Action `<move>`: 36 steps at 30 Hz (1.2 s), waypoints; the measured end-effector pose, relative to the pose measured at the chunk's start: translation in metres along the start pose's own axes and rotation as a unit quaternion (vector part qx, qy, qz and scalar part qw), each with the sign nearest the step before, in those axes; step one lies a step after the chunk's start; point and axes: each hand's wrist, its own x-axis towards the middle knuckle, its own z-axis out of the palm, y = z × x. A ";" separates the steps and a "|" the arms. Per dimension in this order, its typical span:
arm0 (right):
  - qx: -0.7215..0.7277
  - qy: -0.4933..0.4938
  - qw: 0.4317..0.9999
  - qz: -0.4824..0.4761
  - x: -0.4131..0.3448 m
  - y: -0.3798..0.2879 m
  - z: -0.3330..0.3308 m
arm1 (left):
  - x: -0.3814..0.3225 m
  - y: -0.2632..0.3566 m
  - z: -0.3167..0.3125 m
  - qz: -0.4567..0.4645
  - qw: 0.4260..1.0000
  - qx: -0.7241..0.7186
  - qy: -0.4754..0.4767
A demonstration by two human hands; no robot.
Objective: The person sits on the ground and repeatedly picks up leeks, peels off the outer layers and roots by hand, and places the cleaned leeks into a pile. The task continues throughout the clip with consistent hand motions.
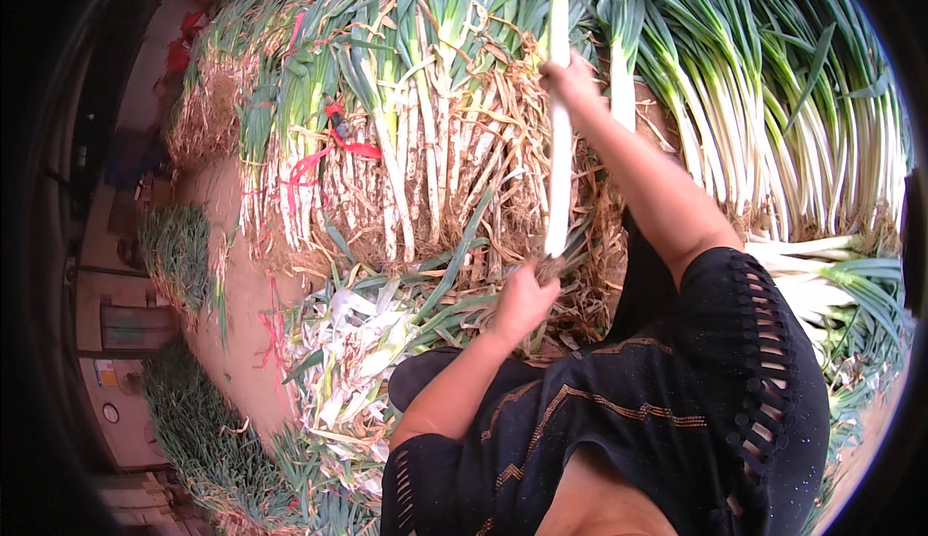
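Note:
A long-stemmed green onion (558,166) with a clean white stalk stands nearly upright in front of me. My right hand (573,83) is closed around its upper stalk, just below the green leaves. At the root end, my left hand (527,300) grips the base, its fingers against the brown roots. Behind them lie unpeeled green onions (435,152) with soil and dry outer skins. Clean, white-stalked green onions (768,130) lie in a row at the right. Another clean stalk (622,86) is just right of my right hand.
Peeled leaves and skins (355,369) are heaped by my left forearm. Red ties (304,173) lie on the dirty bundles. More green onions (210,420) cover the floor at lower left. Clean stalks (805,268) lie crosswise beside my right upper arm.

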 end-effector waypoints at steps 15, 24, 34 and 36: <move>-0.289 0.178 0.937 -0.077 0.199 0.080 -0.179 | 0.174 -0.130 -0.098 -0.055 0.917 0.134 0.373; -0.229 -0.175 0.957 0.026 0.095 0.026 -0.065 | 0.181 -0.161 -0.122 -0.059 0.926 0.117 0.353; -0.190 -0.433 0.879 0.053 -0.087 -0.004 0.013 | 0.086 -0.025 -0.123 -0.015 0.861 -0.483 0.157; -0.194 -0.398 0.891 0.102 -0.096 0.028 0.020 | 0.097 -0.036 -0.112 0.016 0.846 -0.530 0.060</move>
